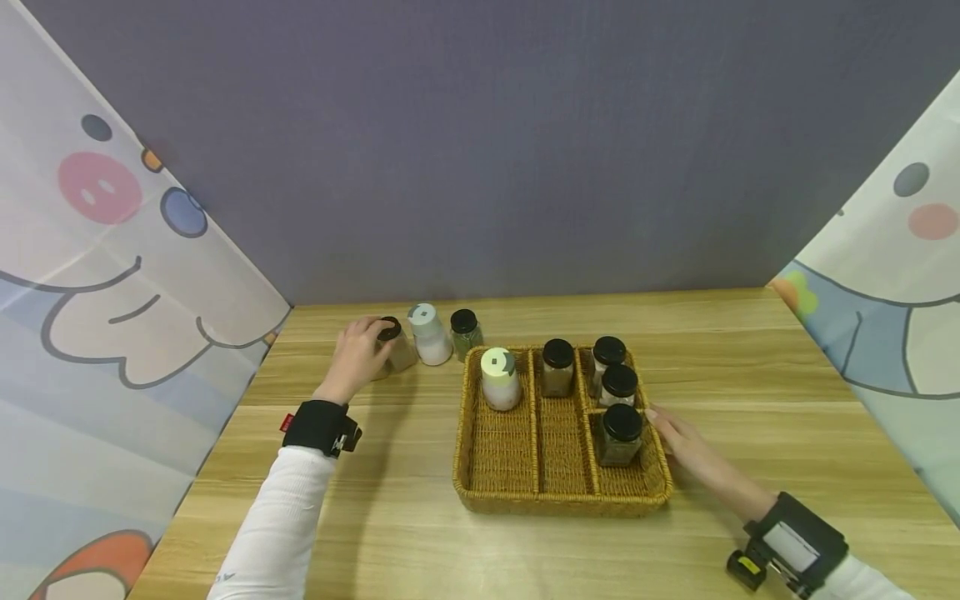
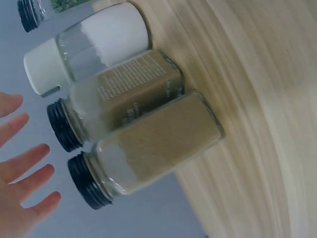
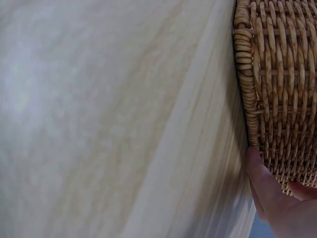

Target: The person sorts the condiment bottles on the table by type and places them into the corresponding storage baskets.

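My left hand [image 1: 358, 357] reaches over two square glass jars of tan powder with black lids; the left wrist view shows the front jar [image 2: 158, 144] and the labelled jar [image 2: 126, 91] beside it. Its fingers [image 2: 29, 161] are spread, apart from the lids in that view. Beside these jars stand a white-capped shaker [image 1: 430, 335] of white powder and a jar of green herbs [image 1: 467, 335]. My right hand [image 1: 678, 437] touches the right side of a divided wicker basket [image 1: 495, 504], its fingers nearly straight along the woven wall [image 3: 282, 89].
Inside the basket, the left compartment holds a white-capped shaker [image 1: 501, 379], the middle one a black-lidded jar [image 1: 557, 367]. On its right are two black-lidded jars at the back and a dark jar [image 1: 621, 435] in front. A grey wall [image 1: 525, 150] rises behind the wooden table [image 1: 405, 533].
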### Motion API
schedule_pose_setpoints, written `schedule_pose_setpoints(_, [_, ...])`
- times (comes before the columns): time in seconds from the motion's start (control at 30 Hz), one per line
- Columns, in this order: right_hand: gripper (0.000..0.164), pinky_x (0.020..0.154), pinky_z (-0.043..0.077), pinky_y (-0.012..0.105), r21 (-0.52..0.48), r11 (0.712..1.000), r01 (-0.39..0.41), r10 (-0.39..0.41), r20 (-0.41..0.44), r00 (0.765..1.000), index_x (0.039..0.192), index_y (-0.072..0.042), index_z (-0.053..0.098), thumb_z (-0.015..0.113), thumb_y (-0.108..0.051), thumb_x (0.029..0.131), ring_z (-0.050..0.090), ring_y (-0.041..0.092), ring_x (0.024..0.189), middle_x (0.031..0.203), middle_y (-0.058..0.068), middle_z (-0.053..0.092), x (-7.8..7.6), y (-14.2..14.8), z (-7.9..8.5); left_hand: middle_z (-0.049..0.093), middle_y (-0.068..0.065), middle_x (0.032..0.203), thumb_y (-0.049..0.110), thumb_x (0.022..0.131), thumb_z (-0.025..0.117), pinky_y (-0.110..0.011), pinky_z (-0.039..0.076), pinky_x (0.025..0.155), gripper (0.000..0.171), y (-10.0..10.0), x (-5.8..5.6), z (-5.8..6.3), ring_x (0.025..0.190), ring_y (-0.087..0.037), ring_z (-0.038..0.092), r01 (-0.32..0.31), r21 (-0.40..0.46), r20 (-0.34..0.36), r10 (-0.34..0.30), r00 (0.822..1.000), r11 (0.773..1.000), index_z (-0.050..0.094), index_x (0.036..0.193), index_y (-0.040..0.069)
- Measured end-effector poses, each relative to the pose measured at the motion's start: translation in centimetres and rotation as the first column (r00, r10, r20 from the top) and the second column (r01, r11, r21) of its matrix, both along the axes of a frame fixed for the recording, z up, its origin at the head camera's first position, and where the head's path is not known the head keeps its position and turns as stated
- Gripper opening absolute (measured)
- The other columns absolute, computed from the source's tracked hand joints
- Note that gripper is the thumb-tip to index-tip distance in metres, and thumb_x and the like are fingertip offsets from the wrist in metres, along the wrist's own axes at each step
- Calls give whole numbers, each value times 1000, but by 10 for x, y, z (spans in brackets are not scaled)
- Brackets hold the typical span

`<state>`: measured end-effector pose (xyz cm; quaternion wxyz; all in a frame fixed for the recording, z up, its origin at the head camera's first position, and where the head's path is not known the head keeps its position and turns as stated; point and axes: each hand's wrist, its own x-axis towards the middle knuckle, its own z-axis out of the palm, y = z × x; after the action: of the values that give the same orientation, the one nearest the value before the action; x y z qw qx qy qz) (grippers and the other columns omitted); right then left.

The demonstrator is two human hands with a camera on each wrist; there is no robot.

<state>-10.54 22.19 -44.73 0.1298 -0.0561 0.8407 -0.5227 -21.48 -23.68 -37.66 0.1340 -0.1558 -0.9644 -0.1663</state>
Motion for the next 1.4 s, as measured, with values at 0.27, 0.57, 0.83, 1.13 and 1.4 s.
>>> schedule_pose_setpoints(0.27, [66, 99, 12, 61, 44, 999, 17, -16, -23, 1000, 131, 18, 19, 25, -38, 97, 12, 51, 124, 135, 38, 15, -1, 1, -1, 40, -28, 124, 14, 86, 58, -56, 25, 96, 36, -10, 0, -6, 114, -44, 34, -47, -4, 12, 47, 999, 999, 52, 118, -1])
schedule_pose_setpoints(0.57, [62, 99, 15, 61, 19, 1000, 13, -12, -36, 999, 131, 17, 21, 25, -34, 97, 15, 50, 124, 135, 37, 17, -1, 0, -2, 42, -27, 121, 15, 87, 56, -55, 25, 97, 37, -16, -2, -11, 112, -44, 35, -66, -1, 32, 66, 997, 998, 50, 118, -3])
schedule_pose_setpoints(0.83, [58, 99, 16, 61, -7, 1000, 15, -15, -39, 999, 131, 17, 21, 26, -31, 98, 15, 50, 124, 135, 37, 17, 0, 0, -2, 42, -28, 120, 13, 86, 57, -55, 26, 97, 38, -20, -6, -14, 111, -45, 36, -91, 21, 34, 90, 995, 996, 49, 117, -7])
schedule_pose_setpoints(1.13, [61, 99, 15, 60, 19, 999, 28, -27, -42, 999, 131, 17, 22, 26, -33, 97, 15, 50, 124, 135, 37, 18, 0, -1, -2, 39, -31, 122, 6, 85, 56, -52, 33, 94, 40, -25, -9, -17, 112, -45, 34, -93, 37, 58, 91, 994, 995, 45, 120, -10])
schedule_pose_setpoints(1.4, [63, 100, 13, 60, 30, 999, 26, -26, -24, 999, 131, 18, 19, 26, -35, 97, 12, 51, 124, 135, 38, 15, 0, 0, 0, 42, -32, 111, 0, 83, 55, -52, 37, 85, 33, -26, -8, -14, 100, -46, 40, -97, 3, 60, 96, 994, 995, 49, 114, -10])
